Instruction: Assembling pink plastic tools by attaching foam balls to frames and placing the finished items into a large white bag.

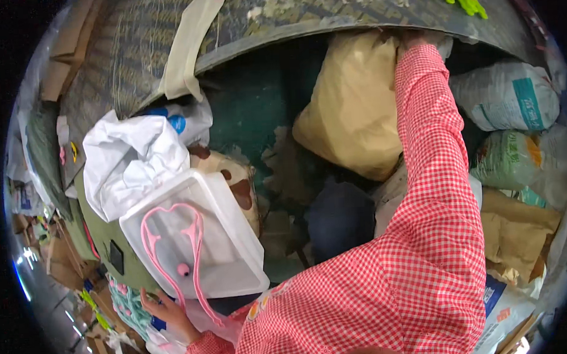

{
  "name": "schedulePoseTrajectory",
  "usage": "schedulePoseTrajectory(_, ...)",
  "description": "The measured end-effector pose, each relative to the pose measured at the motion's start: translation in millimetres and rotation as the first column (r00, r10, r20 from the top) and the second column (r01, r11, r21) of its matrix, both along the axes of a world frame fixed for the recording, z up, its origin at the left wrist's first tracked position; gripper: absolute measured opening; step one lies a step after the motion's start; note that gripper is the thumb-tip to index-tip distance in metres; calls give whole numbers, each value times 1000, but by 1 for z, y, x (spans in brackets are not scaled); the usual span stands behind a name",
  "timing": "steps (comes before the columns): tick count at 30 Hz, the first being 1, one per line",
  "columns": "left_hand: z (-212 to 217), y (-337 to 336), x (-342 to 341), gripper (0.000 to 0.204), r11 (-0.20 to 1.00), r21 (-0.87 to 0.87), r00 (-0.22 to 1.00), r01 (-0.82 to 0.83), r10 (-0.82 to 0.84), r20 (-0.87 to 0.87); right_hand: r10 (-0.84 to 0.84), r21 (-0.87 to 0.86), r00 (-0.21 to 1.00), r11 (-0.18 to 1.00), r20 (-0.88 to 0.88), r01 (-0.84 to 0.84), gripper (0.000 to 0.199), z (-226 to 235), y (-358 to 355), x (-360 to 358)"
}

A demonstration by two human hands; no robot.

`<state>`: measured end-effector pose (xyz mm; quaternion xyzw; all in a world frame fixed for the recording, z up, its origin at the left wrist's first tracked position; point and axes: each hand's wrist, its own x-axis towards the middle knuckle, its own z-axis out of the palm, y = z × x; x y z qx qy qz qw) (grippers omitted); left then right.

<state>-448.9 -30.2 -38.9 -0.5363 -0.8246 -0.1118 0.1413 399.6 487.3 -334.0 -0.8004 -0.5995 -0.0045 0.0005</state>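
Observation:
My left hand (168, 313) is at the lower left, gripping the near corner of a translucent white plastic box (217, 254) from below. A pink toy stethoscope (192, 233) lies on the box, and its tube trails down past my fingers. My right arm, in a red checked sleeve, reaches up and away beside a large tan bag (353, 106). Only the wrist of my right hand (414, 39) shows. The fingers are hidden under the table edge (278, 38) behind the bag.
A crumpled white plastic sheet (130, 158) lies behind the box. White printed sacks (505, 97) and brown paper (516, 237) are piled at the right. A dark blue bundle (340, 219) sits in the middle. Cardboard boxes (55, 260) crowd the left.

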Motion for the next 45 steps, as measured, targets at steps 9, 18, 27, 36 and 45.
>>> schedulePoseTrajectory(9, -15, -17, 6, 47, 983, -36, 911, -178, 179, 372, -19, 84, 998, 996, -59, 24, 45, -2, -38, 0)
schedulePoseTrajectory(18, 4, -42, 22, 44, 984, -48, 886, -174, 178, 428, -318, -114, 772, 945, -550, 307, 49, 98, -118, -121)
schedulePoseTrajectory(27, 10, -40, 70, 39, 976, 210, 891, 64, -151, 428, 67, 19, 928, 998, -367, -65, 48, 172, -216, -203)
schedulePoseTrajectory(36, 34, -66, 180, 18, 791, 503, 616, 349, -598, 513, -37, -175, 915, 984, -401, -37, 64, 200, -240, -250)
schedulePoseTrajectory(45, -37, -80, 262, 19, 772, 334, 169, 540, -488, 856, -103, -80, 877, 994, -468, 74, 63, 220, -301, -283)
